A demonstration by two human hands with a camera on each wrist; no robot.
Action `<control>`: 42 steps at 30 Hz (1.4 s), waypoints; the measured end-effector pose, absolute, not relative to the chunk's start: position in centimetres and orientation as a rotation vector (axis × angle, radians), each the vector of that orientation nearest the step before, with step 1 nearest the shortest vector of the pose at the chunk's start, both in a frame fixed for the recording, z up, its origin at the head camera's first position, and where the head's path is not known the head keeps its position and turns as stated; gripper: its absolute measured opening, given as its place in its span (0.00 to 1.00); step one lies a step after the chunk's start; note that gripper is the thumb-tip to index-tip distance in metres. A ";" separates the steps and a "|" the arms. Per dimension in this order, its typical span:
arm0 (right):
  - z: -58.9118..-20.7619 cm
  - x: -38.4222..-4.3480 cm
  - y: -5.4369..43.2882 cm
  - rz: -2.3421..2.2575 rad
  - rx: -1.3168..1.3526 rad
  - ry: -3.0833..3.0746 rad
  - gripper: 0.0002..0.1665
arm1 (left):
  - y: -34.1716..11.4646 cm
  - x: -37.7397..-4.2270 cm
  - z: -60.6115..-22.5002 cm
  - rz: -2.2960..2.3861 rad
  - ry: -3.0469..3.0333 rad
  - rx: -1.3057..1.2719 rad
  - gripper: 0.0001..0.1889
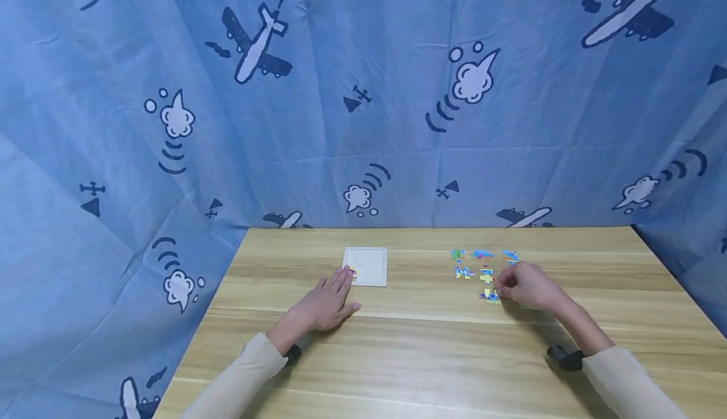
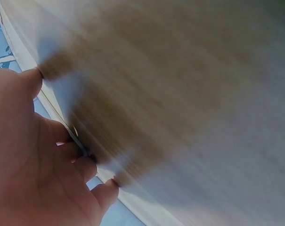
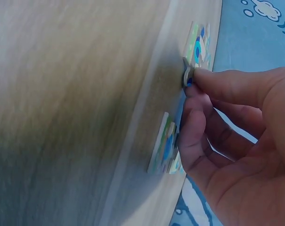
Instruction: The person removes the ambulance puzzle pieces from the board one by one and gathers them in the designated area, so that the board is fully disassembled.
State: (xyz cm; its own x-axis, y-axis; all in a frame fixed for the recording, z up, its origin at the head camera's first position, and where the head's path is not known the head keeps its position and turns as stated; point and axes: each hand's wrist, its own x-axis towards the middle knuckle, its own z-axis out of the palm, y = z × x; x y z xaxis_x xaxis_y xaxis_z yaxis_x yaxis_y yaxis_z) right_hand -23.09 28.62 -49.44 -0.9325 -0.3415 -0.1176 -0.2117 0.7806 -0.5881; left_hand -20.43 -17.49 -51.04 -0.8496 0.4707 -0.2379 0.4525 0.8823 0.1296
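Observation:
My left hand [image 1: 324, 304] lies flat with fingers straight, its fingertips on the lower left corner of a square white puzzle tray [image 1: 372, 266]. A small colourful puzzle piece [image 1: 354, 274] shows inside that corner, partly covered by the fingertips. On the right, my right hand [image 1: 528, 285] bends over a group of puzzle pieces. Between thumb and fingers it pinches a jigsaw piece [image 3: 187, 77], seen edge-on and mostly hidden in the right wrist view. Close to those fingertips lies a yellow and blue piece [image 1: 490, 296].
Several loose pieces lie beyond the right hand, among them a green one [image 1: 457, 254], a blue one [image 1: 483, 254] and a yellow one [image 1: 486, 276]. The wooden table [image 1: 409, 356] ends at a blue curtain [image 1: 397, 122] with printed planes.

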 end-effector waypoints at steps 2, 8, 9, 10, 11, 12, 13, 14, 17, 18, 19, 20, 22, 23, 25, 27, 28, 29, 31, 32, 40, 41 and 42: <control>-49.6 -23.0 28.4 -0.867 -0.422 2.761 0.07 | -17.5 -20.5 -51.1 0.098 2.789 0.694 0.42; -49.3 -22.9 27.9 -0.842 -0.401 2.773 0.07 | -17.5 -20.5 -51.0 0.094 2.785 0.692 0.42; -49.3 -22.9 27.9 -0.838 -0.405 2.775 0.07 | -17.5 -20.5 -51.0 0.095 2.784 0.692 0.42; -49.3 -22.8 27.9 -0.837 -0.409 2.776 0.07 | -17.5 -20.4 -51.0 0.096 2.783 0.693 0.42; -49.3 -22.8 27.9 -0.833 -0.411 2.779 0.07 | -17.5 -20.4 -51.0 0.098 2.782 0.693 0.42; -49.3 -22.8 27.9 -0.830 -0.411 2.781 0.07 | -17.5 -20.4 -51.0 0.097 2.781 0.692 0.42; -49.3 -22.9 27.9 -0.829 -0.413 2.781 0.07 | -17.5 -20.4 -51.0 0.093 2.781 0.691 0.42; -49.3 -22.9 27.9 -0.829 -0.409 2.782 0.07 | -17.5 -20.4 -50.9 0.092 2.781 0.692 0.41; -49.4 -22.9 27.9 -0.828 -0.403 2.782 0.07 | -17.5 -20.4 -50.9 0.099 2.785 0.696 0.41; -49.5 -22.9 27.9 -0.829 -0.396 2.780 0.07 | -17.5 -20.4 -50.9 0.101 2.785 0.697 0.41; -49.5 -23.0 27.9 -0.829 -0.391 2.777 0.06 | -17.4 -20.4 -50.8 0.104 2.786 0.698 0.41; -49.6 -23.0 28.0 -0.829 -0.384 2.776 0.06 | -17.4 -20.3 -50.8 0.109 2.787 0.700 0.41; -49.5 -23.0 28.0 -0.832 -0.376 2.772 0.06 | -17.4 -20.3 -50.8 0.113 2.788 0.700 0.41; -49.5 -23.0 28.0 -0.832 -0.381 2.771 0.06 | -17.4 -20.3 -50.8 0.109 2.786 0.696 0.41; -49.1 -22.9 28.1 -0.846 -0.394 2.774 0.05 | -17.4 -20.4 -50.8 0.102 2.784 0.691 0.41; -48.6 -22.9 28.2 -0.879 -0.402 2.774 0.06 | -17.4 -20.4 -50.8 0.101 2.784 0.688 0.41; -48.3 -22.9 28.2 -0.889 -0.411 2.777 0.06 | -17.3 -20.5 -50.9 0.098 2.783 0.686 0.41; -48.0 -22.9 28.2 -0.902 -0.421 2.782 0.07 | -17.3 -20.5 -50.9 0.097 2.782 0.684 0.41; -47.2 -23.1 28.2 -0.930 -0.436 2.791 0.08 | -17.3 -20.5 -51.0 0.097 2.784 0.685 0.42; -46.9 -23.3 28.0 -0.939 -0.438 2.794 0.08 | -17.3 -20.5 -51.0 0.095 2.785 0.685 0.42; -44.5 -24.4 25.5 -0.977 -0.473 2.812 0.07 | -17.4 -20.5 -50.8 0.102 2.779 0.678 0.42; -44.3 -24.6 25.0 -0.984 -0.486 2.811 0.07 | -17.4 -20.5 -50.8 0.100 2.778 0.680 0.42; -44.1 -24.7 24.5 -0.989 -0.504 2.814 0.07 | -17.4 -20.5 -50.8 0.103 2.780 0.683 0.42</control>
State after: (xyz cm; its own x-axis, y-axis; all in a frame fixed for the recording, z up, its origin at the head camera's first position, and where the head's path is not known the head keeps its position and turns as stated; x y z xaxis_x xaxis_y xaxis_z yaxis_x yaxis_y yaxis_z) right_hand -24.74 24.48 -44.07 -0.9378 -0.3472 0.0005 -0.2711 0.7314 -0.6258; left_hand -20.54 -17.39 -50.77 -0.8503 0.4637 -0.2489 0.4441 0.8860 0.1335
